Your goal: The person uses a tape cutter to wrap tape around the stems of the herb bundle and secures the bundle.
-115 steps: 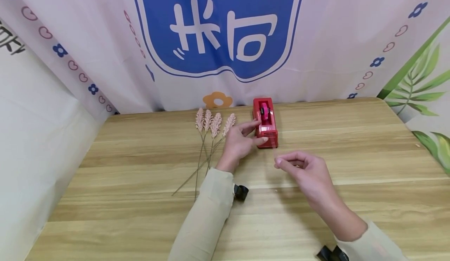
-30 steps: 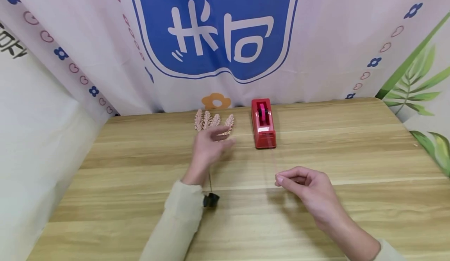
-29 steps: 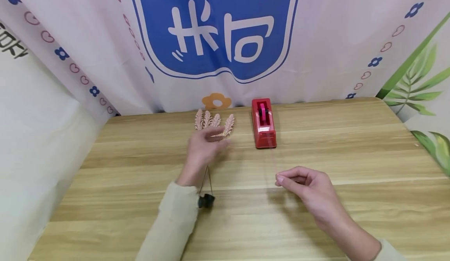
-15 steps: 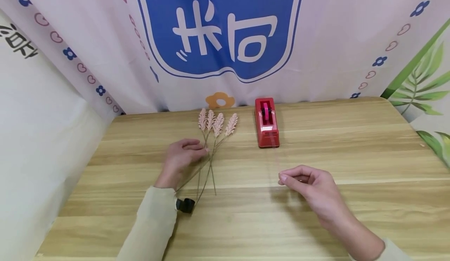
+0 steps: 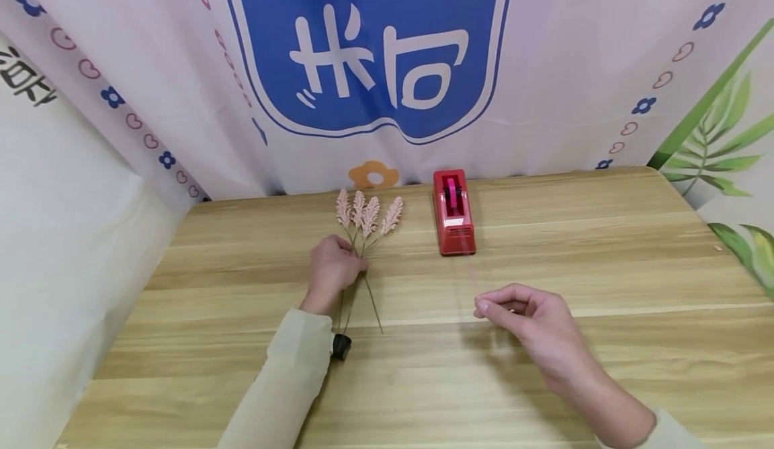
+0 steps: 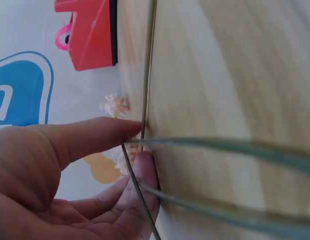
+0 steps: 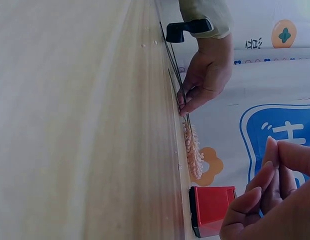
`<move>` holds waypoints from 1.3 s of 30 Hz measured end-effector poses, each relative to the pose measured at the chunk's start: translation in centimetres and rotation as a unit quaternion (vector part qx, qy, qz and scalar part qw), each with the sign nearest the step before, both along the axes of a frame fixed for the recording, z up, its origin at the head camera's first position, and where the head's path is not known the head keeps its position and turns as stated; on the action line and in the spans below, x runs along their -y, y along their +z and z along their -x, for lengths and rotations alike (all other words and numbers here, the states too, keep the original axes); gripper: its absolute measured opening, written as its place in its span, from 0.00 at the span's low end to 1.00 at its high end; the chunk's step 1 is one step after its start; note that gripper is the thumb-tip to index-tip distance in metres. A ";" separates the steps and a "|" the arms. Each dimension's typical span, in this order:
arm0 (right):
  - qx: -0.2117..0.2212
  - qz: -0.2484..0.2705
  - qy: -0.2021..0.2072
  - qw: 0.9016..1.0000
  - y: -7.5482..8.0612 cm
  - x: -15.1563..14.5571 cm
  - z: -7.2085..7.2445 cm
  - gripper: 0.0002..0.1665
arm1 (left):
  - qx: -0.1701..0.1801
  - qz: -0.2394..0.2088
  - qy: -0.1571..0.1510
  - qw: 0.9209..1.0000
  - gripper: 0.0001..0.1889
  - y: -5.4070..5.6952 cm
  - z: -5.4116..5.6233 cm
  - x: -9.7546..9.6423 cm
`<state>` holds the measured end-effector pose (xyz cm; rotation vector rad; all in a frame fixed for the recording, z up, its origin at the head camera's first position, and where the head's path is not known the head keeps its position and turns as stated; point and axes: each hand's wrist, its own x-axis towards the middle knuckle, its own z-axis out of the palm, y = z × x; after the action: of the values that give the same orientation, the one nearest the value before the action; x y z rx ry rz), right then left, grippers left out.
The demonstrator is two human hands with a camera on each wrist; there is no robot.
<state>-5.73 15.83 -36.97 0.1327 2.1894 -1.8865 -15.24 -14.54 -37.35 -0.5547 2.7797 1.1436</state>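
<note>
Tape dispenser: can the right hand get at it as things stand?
Likely yes: the tape dispenser stands ahead of the right hand, with only a faint tape strip between them, though that hand seems to be pinching its end.

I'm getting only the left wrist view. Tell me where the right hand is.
Observer: The right hand is on the near side of the dispenser, slightly to its right.
Operator: Check whether anything links those two.
Observer: Yes, the head view shows a faint, see-through strip running from the dispenser toward that hand.
Operator: Count the flower heads; I can't separate them from here.
Observer: Four pink flower heads, fanned out to the left of the dispenser.
</note>
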 end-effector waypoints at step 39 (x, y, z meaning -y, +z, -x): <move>-0.003 0.019 0.004 1.000 0.1 0.0 0.1 0.15 | 0.076 -0.311 -0.047 0.946 0.17 0.5 0.2 3.3</move>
<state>-5.80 15.79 -36.86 0.1114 2.1539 -1.9242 -15.43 -17.84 -36.87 -0.4068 2.1121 1.7510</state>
